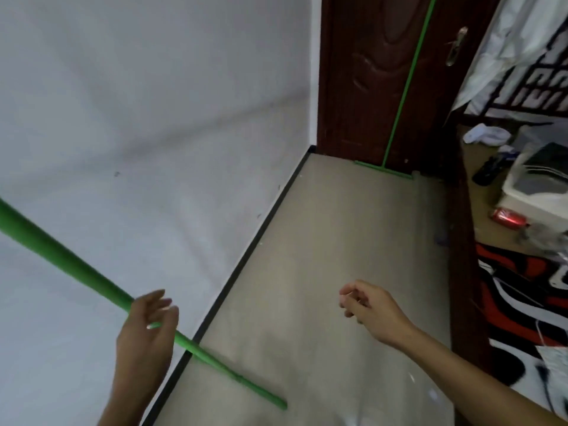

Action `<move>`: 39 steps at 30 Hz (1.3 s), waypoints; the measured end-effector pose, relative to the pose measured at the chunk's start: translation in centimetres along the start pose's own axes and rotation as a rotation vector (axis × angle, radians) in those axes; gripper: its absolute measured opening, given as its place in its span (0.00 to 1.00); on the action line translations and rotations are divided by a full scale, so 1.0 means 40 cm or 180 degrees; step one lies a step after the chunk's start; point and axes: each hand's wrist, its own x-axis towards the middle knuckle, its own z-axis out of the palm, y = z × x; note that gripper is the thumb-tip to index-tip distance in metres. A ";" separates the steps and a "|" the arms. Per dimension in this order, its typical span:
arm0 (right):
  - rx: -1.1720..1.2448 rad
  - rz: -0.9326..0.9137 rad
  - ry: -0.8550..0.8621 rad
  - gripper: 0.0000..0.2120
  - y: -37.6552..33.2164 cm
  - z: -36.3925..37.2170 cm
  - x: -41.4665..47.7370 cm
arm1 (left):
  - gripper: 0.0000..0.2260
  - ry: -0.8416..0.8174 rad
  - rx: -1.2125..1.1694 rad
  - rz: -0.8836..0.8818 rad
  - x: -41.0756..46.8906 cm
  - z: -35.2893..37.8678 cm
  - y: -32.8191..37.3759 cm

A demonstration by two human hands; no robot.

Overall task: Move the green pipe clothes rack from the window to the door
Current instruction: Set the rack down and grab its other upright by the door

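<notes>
Green pipe (76, 269) slants across white wall (138, 118), low end on floor (338, 241).
L hand (147, 327) fingers wrapped loosely round pipe; R hand (368, 309) empty, half-curled. 2nd green pipe (408, 81) leans on door (368, 72).

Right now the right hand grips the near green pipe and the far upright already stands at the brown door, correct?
Not quite: the head view shows the left hand gripping the near green pipe; the right hand is empty. The far upright does stand at the brown door.

A single wide-angle head view looks forward and steeply down along the beige tiled floor (338, 241) toward the dark brown wooden door (362, 81); both forearms sit close at the lower edge.
</notes>
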 end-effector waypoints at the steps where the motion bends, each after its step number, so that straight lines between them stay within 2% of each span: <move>1: 0.0055 0.0115 0.0085 0.02 0.038 -0.045 -0.018 | 0.07 -0.0394 -0.0106 -0.0250 -0.021 0.048 -0.012; 4: 0.0385 0.0447 0.0342 0.03 0.125 -0.156 -0.065 | 0.05 -0.1231 -0.0250 -0.0804 -0.058 0.181 -0.025; 9: 0.0896 0.0860 0.0852 0.05 0.219 -0.287 -0.082 | 0.04 -0.1740 -0.0210 -0.0955 -0.011 0.365 0.021; 16: 0.1202 0.1129 0.1388 0.05 0.277 -0.455 0.061 | 0.04 -0.2035 -0.0053 -0.0742 0.207 0.652 0.140; 22: 0.1478 0.1246 0.1830 0.04 0.241 -0.625 0.283 | 0.04 -0.2344 -0.0087 -0.0371 0.433 0.906 0.343; 29: 0.1664 0.1215 0.2051 0.04 0.206 -0.792 0.498 | 0.05 -0.2733 0.0108 -0.0034 0.643 1.178 0.560; 33: 0.1926 0.1391 0.2059 0.04 0.251 -0.925 0.644 | 0.06 -0.2735 0.0129 -0.0035 0.725 1.353 0.639; 39: 0.1705 0.1183 0.2085 0.05 0.314 -1.187 0.931 | 0.05 -0.2614 0.0086 -0.0196 0.851 1.636 0.778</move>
